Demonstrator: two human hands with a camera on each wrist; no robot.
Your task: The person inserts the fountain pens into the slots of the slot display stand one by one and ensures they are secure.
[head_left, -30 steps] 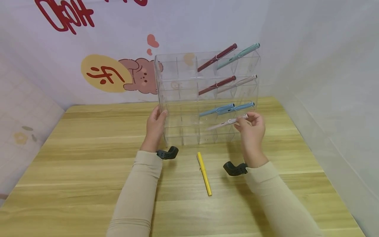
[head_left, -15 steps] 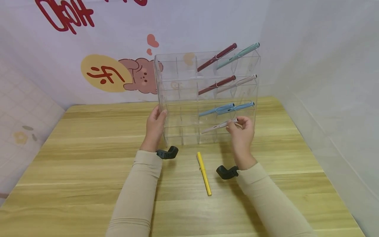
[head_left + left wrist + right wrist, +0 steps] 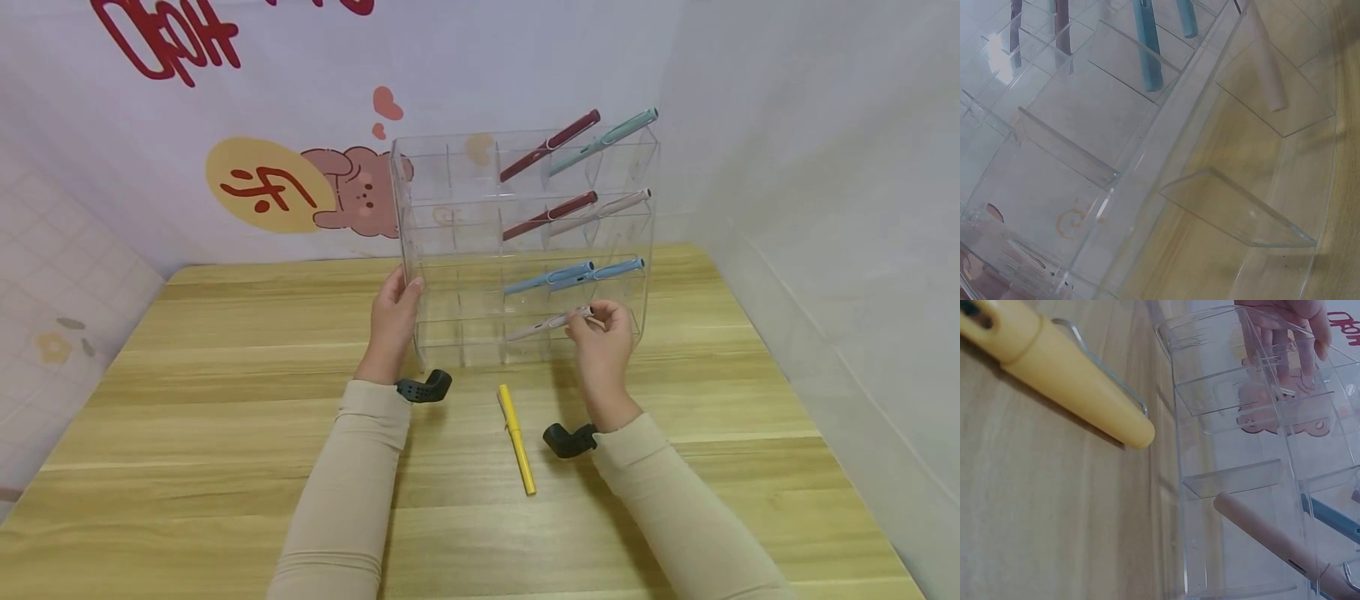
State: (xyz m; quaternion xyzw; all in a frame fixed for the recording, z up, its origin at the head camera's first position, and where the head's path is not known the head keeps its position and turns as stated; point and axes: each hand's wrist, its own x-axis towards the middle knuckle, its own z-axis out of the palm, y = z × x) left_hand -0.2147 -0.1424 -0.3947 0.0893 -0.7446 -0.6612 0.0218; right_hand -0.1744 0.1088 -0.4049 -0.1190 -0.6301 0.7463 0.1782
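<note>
A clear acrylic pen rack (image 3: 477,333) with several tiers stands upright on the table. My left hand (image 3: 393,321) grips its left side wall, thumb in front; in the right wrist view that hand's fingers (image 3: 1282,353) show through the plastic. My right hand (image 3: 606,354) pinches the capped end of a pale pink pen (image 3: 542,327) at the lowest tier's right part. The pen slants, its free end down to the left inside a compartment, seen also in the left wrist view. My right fingertips partly hide its cap.
A yellow pen (image 3: 517,437) lies on the wooden table (image 3: 225,450) before the rack. Higher tiers bear two dark red pens, a mint pen (image 3: 606,142), another pale pink pen (image 3: 603,212) and two blue pens (image 3: 551,277). A printed cloth (image 3: 525,58) hangs behind.
My right hand has moved left and slightly down with the pale pink pen, whose free end now sits lower in the bottom tier. The left hand and rack have stayed put.
</note>
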